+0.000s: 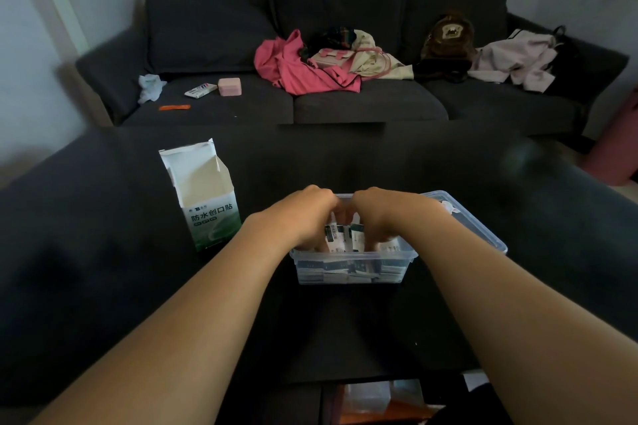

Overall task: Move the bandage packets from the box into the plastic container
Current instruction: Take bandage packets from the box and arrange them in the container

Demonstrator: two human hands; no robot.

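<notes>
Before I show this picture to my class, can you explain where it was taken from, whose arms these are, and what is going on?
One camera worn on a person's head looks forward and down, so the bare arms are the wearer's. On the dark table stands an opened white and green cardboard box. Right of it sits a clear plastic container, its lid beside it. The left hand and right hand reach inside together, gripping small white and dark bandage packets. More packets already lie in the bottom.
</notes>
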